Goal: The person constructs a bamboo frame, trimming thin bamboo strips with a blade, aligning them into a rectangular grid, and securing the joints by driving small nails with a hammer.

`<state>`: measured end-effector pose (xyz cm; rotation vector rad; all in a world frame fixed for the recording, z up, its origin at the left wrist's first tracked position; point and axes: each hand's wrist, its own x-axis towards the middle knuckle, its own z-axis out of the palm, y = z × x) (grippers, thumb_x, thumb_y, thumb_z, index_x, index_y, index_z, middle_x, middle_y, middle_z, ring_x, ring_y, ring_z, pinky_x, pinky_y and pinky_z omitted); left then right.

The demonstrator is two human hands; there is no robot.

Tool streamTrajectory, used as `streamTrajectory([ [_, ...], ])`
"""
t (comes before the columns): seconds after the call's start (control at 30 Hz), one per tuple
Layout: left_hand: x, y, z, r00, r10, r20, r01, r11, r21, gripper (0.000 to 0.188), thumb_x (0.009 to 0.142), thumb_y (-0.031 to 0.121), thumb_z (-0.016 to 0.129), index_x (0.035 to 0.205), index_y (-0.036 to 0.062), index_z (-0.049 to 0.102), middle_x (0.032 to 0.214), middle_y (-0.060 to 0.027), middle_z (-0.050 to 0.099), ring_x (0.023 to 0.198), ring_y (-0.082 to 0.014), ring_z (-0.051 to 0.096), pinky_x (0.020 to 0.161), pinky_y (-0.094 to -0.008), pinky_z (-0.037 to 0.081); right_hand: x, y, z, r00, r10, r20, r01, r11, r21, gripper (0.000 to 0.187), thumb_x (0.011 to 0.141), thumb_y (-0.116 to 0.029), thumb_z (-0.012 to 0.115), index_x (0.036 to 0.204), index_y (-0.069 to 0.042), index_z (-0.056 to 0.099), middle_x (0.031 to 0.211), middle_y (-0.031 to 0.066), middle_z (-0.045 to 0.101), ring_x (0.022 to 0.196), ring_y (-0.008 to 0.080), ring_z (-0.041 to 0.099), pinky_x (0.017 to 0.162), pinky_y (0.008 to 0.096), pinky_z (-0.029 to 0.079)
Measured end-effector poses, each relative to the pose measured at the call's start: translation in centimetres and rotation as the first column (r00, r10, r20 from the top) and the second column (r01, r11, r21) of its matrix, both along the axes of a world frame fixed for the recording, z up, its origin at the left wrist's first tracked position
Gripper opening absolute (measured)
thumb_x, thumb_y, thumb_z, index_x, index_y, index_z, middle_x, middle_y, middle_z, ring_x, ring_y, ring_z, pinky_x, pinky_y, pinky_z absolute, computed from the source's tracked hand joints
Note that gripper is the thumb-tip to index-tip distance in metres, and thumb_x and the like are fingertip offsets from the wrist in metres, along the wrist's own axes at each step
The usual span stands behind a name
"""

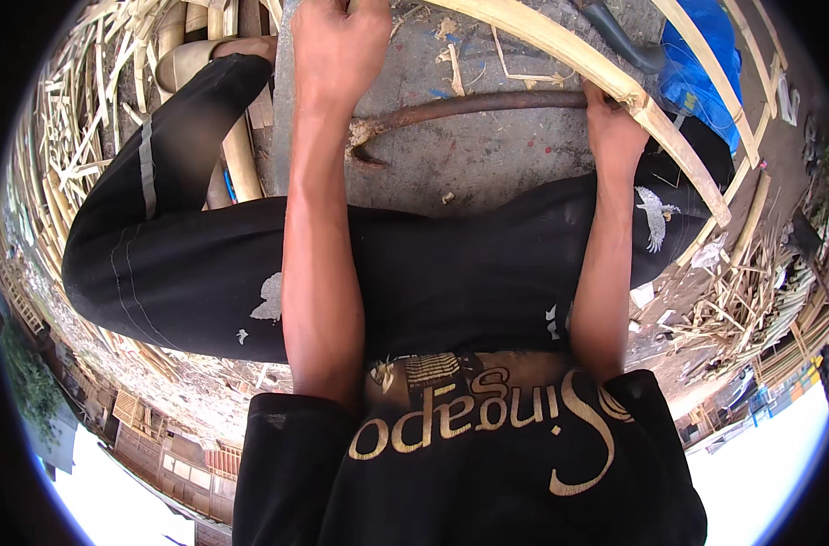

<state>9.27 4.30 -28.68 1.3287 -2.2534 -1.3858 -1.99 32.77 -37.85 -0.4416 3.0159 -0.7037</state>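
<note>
My left hand [343, 41] is closed in a fist at the top edge of the head view; what it grips is cut off there. On the right, my right hand [615, 127] is closed at a long pale bamboo strip [551, 45], which covers part of its fingers. The strip arches from the top edge down past my right knee. A dark brown curved rod [487, 102] with a hooked end lies between my forearms, its right end meeting my right hand. Beneath these is a grey, worn slab [487, 150] with small bamboo scraps on it.
Heaps of split bamboo [77, 118] lie at the left, with thicker poles [241, 159] beside my leg. A blue plastic bag [701, 73] and a dark curved tube [624, 36] are at the upper right. More bamboo offcuts [747, 305] are piled at the right.
</note>
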Motion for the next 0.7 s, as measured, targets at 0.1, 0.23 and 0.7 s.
streamTrajectory([
  [0.1,0.5,-0.4,-0.5,0.998,-0.042,0.049,0.044,0.998,-0.042,0.072,0.101,0.057,0.052,0.095,-0.0125,0.069,0.070,-0.0158,0.064,0.073,-0.0191,0.060,0.071,-0.0397,0.048,0.3,0.0,0.2,1.000,0.020,-0.019,-0.019,0.998,0.059,0.038,0.089,-0.034,0.079,0.099,0.002,0.075,0.086,0.0173,0.075,0.078,0.0234,0.072,0.076,0.0373,0.055],
  [0.23,0.6,-0.5,-1.4,0.999,-0.035,-0.041,0.036,0.999,0.008,0.072,0.101,0.057,0.052,0.095,-0.0128,0.068,0.069,-0.0156,0.062,0.070,-0.0192,0.059,0.069,-0.0402,0.048,1.2,-0.5,1.8,0.946,-0.094,0.309,0.161,0.966,-0.201,0.029,0.085,-0.008,0.083,0.107,0.004,0.070,0.092,0.0079,0.074,0.080,0.0134,0.070,0.074,0.0272,0.056],
  [0.7,1.2,0.0,-2.5,0.994,-0.018,-0.106,0.026,0.997,0.078,0.064,0.100,0.053,0.059,0.086,-0.0087,0.067,0.056,-0.0101,0.051,0.059,-0.0142,0.045,0.055,-0.0389,0.040,3.0,-0.6,2.3,0.975,-0.059,0.216,0.150,0.888,-0.434,0.022,0.085,-0.003,0.081,0.103,0.005,0.071,0.092,0.0088,0.070,0.075,0.0154,0.066,0.072,0.0306,0.055],
])
